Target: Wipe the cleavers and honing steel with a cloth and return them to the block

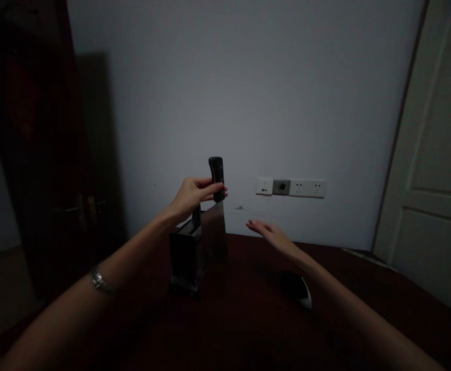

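My left hand (193,197) is closed round the black handle of a cleaver (216,221), held upright with its broad blade pointing down. The blade hangs beside a dark metal knife block (187,257) standing on the dark wooden table (364,288). My right hand (272,234) hovers above the table to the right of the blade, fingers stretched out flat, holding nothing. A watch sits on my left wrist (99,281).
A small dark object with a pale edge (297,291) lies on the table under my right forearm. A row of wall sockets (291,187) is on the white wall behind. A dark door (36,154) stands left, a white door (434,154) right.
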`<state>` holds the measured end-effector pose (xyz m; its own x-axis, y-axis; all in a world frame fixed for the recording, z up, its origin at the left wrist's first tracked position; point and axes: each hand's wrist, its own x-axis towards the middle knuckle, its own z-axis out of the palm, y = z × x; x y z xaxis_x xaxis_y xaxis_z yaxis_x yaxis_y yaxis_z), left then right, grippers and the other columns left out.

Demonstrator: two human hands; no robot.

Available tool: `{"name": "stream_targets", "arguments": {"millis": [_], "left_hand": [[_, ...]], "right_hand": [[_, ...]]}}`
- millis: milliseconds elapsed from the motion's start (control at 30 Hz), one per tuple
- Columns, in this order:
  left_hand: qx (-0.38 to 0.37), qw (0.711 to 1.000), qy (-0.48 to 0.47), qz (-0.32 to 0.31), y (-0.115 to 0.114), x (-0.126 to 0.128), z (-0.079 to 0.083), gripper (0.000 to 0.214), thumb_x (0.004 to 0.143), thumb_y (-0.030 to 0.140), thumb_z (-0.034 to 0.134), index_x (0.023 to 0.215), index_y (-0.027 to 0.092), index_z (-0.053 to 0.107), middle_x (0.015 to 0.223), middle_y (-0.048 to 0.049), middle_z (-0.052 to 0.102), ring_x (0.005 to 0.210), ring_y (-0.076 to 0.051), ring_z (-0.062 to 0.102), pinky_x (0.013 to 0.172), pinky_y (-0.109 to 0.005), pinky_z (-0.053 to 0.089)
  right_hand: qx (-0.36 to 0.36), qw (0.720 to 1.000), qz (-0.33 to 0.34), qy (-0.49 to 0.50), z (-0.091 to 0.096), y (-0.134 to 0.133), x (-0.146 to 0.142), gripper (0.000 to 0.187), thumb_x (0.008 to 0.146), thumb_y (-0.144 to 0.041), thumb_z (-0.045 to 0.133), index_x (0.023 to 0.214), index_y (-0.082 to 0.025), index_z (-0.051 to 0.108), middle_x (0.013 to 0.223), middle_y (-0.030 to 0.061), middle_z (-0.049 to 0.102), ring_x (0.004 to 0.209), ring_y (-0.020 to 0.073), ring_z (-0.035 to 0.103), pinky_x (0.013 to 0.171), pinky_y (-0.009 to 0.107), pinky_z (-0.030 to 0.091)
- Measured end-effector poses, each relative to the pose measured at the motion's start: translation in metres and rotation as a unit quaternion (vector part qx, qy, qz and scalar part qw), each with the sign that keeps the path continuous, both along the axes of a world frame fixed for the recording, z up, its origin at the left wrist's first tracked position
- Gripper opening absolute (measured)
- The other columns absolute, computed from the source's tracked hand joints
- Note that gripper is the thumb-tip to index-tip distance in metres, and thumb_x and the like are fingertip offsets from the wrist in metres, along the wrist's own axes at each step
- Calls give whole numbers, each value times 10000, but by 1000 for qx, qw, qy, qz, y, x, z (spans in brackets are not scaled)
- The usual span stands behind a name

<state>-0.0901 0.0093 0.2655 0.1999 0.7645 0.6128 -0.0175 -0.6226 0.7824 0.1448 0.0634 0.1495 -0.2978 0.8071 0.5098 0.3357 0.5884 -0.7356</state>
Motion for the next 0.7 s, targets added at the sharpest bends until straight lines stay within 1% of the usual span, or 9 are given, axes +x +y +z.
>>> {"name": "stream_targets", "arguments": {"millis": [67, 200, 233, 300, 400, 467, 533, 600, 700], "left_hand": [[15, 1000, -21, 12, 4, -19, 24, 201, 768, 232, 623, 870, 64, 661, 851, -124, 675, 819, -210, 648, 841, -417, 461], [28, 998, -35, 44, 10, -52, 64, 231, 819, 232, 577, 903, 21, 618, 890, -146, 659, 893, -222, 634, 875, -424, 446], [28, 997, -37, 57, 12, -59, 71, 240, 829, 232, 568, 915, 11, 608, 902, -153, 655, 920, -227, 625, 881, -422, 442], [26, 995, -41, 86, 16, -73, 81, 256, 845, 226, 550, 948, -4, 590, 929, -168, 646, 970, -238, 605, 890, -416, 436], [18, 992, -37, 117, 28, -91, 86, 268, 858, 229, 531, 986, -2, 576, 950, -175, 642, 999, -237, 592, 887, -403, 438], [5, 992, -30, 125, 38, -102, 84, 257, 852, 237, 538, 967, 14, 589, 933, -166, 652, 970, -224, 607, 877, -383, 449], [-12, 991, -25, 129, 49, -110, 80, 232, 835, 242, 557, 916, 31, 611, 901, -154, 665, 921, -212, 627, 862, -359, 462], [-28, 990, -27, 135, 60, -115, 75, 208, 816, 243, 575, 864, 47, 626, 871, -146, 674, 875, -206, 640, 843, -343, 473], [-33, 989, -31, 140, 73, -117, 66, 177, 800, 221, 585, 815, 52, 638, 837, -140, 681, 821, -200, 652, 827, -336, 477]], "right_hand": [[-6, 999, -26, -20, -37, 8, -8, 494, 823, -543, 427, 1045, -161, 648, 1107, 98, 638, 1084, 262, 555, 980, 481, 364], [-53, 996, -47, -51, -104, 18, -25, 492, 851, -510, 374, 1034, -150, 654, 1077, 104, 653, 1035, 253, 589, 916, 445, 432], [-65, 994, -51, -65, -119, 20, -29, 500, 855, -505, 359, 1035, -143, 653, 1076, 107, 653, 1033, 254, 589, 903, 439, 443], [-63, 989, -87, -101, -148, 24, -34, 513, 849, -500, 352, 1035, -129, 654, 1080, 125, 648, 1040, 266, 583, 906, 432, 444], [-52, 978, -120, -162, -183, 29, -38, 539, 854, -483, 321, 1117, -112, 610, 1141, 144, 611, 1079, 273, 556, 944, 430, 420], [-55, 971, -136, -188, -198, 29, -40, 577, 846, -485, 327, 1200, -84, 545, 1240, 145, 538, 1170, 265, 480, 1010, 417, 352], [-67, 966, -133, -211, -205, 27, -41, 635, 838, -495, 329, 1264, -45, 471, 1315, 145, 462, 1240, 257, 395, 1060, 403, 272], [-81, 962, -123, -229, -206, 24, -41, 669, 839, -501, 313, 1294, -24, 425, 1349, 143, 420, 1270, 254, 349, 1080, 396, 226], [-86, 960, -120, -237, -203, 22, -42, 670, 841, -506, 302, 1300, -31, 420, 1356, 136, 412, 1277, 253, 337, 1084, 391, 215]]}}
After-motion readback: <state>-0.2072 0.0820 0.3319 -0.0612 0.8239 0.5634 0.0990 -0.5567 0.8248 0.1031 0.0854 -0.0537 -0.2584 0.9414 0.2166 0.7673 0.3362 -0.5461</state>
